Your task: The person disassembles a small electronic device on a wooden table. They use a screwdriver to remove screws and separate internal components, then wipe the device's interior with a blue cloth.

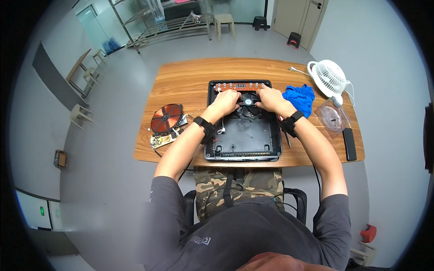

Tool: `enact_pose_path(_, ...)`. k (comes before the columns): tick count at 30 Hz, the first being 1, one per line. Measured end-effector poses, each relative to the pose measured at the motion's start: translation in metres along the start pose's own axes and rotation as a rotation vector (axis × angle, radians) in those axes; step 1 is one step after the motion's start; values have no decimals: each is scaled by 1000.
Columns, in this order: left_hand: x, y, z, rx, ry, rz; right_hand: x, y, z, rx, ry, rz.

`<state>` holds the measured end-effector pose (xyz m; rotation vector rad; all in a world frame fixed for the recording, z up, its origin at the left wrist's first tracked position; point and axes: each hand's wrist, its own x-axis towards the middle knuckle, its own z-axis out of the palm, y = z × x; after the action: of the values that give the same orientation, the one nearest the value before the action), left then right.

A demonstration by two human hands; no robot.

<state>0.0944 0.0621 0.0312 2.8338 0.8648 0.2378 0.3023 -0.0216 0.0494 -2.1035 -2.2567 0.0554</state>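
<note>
The step in hand seemed to be fitting or freeing the fan (248,102), which sat in the upper half of the black shell (246,134) on the worktop (181,74), just below the red board (241,86). The left hand (226,100) and right hand (270,98) stood at either side of it, fingers curled in at its rim, though I could not tell whether they gripped it or merely pressed. The next move, I judged, called for even pressure from both sides, with the loose white plug (221,131) kept clear of the blades.
</note>
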Motion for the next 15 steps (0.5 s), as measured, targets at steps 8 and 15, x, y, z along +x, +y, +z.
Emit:
enact_pose_path(8,-4,-3,-2,-84,43,-6,6,-1,6,43,-40,-68)
enact_pose_path(15,-21,10,-42,-89,46,0,-10,-12,-36,58,37,-116)
